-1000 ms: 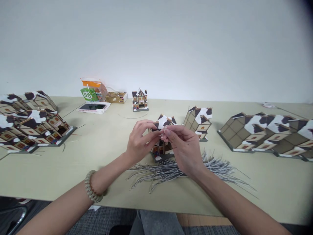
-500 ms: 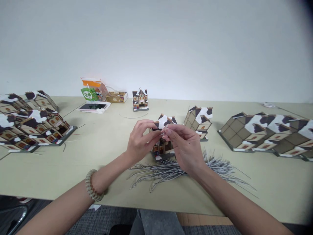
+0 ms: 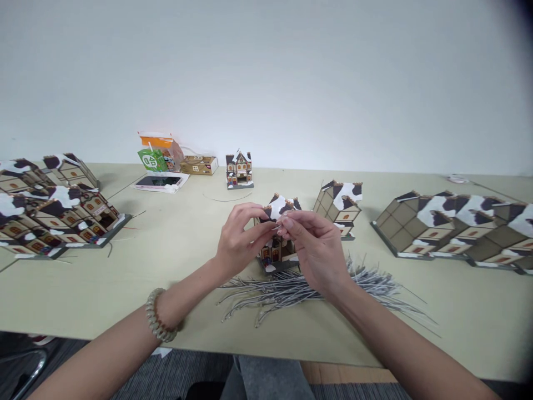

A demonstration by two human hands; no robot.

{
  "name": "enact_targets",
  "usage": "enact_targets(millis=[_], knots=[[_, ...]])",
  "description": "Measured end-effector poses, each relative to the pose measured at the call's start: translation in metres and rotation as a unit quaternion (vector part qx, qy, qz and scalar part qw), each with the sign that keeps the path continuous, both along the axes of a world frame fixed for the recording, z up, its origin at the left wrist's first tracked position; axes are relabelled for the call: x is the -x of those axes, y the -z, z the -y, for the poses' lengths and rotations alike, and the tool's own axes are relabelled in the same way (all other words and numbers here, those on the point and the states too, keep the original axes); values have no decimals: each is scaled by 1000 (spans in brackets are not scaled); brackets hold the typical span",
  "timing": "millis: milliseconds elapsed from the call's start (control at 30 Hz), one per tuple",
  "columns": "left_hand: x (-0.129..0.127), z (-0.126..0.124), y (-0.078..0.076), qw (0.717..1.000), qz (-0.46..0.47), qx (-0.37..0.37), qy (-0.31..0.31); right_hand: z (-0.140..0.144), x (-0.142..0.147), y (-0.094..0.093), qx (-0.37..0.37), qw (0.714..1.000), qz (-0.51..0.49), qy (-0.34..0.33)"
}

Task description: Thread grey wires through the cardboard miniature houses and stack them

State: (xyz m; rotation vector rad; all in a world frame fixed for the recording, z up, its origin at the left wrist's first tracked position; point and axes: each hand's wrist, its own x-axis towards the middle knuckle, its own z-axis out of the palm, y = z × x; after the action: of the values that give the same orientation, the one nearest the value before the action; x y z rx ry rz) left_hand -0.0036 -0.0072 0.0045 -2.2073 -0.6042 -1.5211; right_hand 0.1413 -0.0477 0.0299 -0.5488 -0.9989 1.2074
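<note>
Model house (image 3: 278,253) stands at table (image 3: 175,250) centre behind both hands, left hand (image 3: 239,239) and right hand (image 3: 316,250) fingertips pinching 1 thin grey wire together at its roof; wire pile (image 3: 300,289) at 6 o'clock; risk: wire slipping.

Only one marking comes close to being readable: the green and orange packet (image 3: 156,154) at the back of the counter (image 3: 83,289) bears large white characters on its green front, but they are too small and blurred to make out. The flat brown box (image 3: 199,165) beside it shows printed window shapes and no legible words. The model houses carry painted windows and doors only, with no lettering or numbers that can be read.
</note>
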Motion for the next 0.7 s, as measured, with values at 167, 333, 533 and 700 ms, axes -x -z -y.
enact_targets(millis=[167,333,533,700], knots=[[0,0,0,1000,-1,0,-3,0,-1,0,11,1000,-1,3],[0,-1,0,1000,-1,-3,-3,-1,0,-1,11,1000,-1,-4],[0,0,-1,1000,4,3,2,-5,-3,0,11,999,20,24],[-1,1,-2,1000,11,9,6,-8,-7,1,-65,994,74,52]])
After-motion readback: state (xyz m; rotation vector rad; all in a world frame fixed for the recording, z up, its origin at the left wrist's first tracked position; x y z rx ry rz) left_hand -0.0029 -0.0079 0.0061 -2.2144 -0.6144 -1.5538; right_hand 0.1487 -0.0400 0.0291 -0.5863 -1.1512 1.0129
